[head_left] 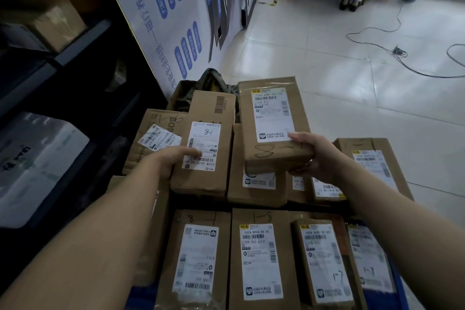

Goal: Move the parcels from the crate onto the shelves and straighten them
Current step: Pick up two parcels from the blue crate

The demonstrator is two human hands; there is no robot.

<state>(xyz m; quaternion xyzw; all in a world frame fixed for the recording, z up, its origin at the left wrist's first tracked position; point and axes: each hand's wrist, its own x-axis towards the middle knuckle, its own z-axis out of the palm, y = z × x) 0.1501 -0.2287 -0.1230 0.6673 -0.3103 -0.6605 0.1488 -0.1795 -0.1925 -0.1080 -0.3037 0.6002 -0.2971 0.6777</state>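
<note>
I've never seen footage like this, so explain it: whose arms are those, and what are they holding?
No machine here: this is one picture from a camera worn on a person's head, looking down at their own bare arms. The left hand grips a brown parcel marked 8-1, thumb on its label. The right hand grips the near end of a second labelled parcel, raised above the rest. Below, more cardboard parcels lie side by side in a blue crate. Dark shelves stand on the left.
</note>
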